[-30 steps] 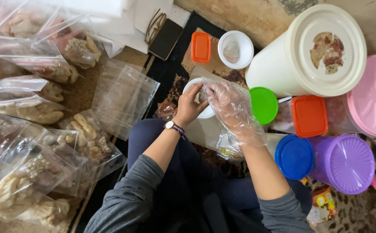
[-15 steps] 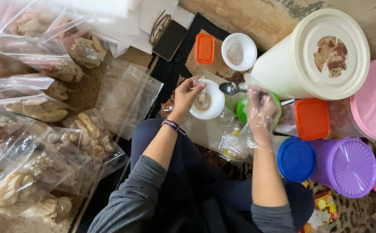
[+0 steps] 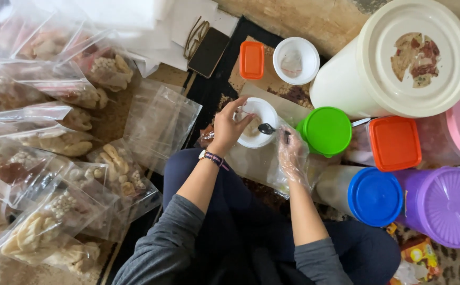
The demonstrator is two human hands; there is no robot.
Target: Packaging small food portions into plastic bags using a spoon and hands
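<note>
The right hand (image 3: 292,150), loosely covered by a clear plastic glove, is closed around the handle of a metal spoon (image 3: 268,128) whose bowl hovers at the rim of a small white bowl (image 3: 258,121). The left hand (image 3: 227,126), bare and with a watch at the wrist, curls its fingers over the near edge of that bowl, pinching what looks like a small clear bag held open inside it; the pictures do not settle how firmly the bag is gripped. The bowl sits on the floor mat just ahead of the person's knees.

The main risk, as a judgement, lies in the loose glove: its slack plastic could slip on the thin handle, and the spoon could tip its load beside the bag's mouth. If the left fingers relax, the bag could fold shut and the contents fall into the bowl or onto the mat.

Just to the right stands a green-lidded tub (image 3: 326,131), close enough for the right forearm to knock it. Beyond are an orange-lidded box (image 3: 394,143), a blue-lidded jar (image 3: 374,196) and a large cream bucket (image 3: 393,63). To the left, filled clear bags (image 3: 56,142) of snacks lie crowded on the floor, well apart from the hands.
</note>
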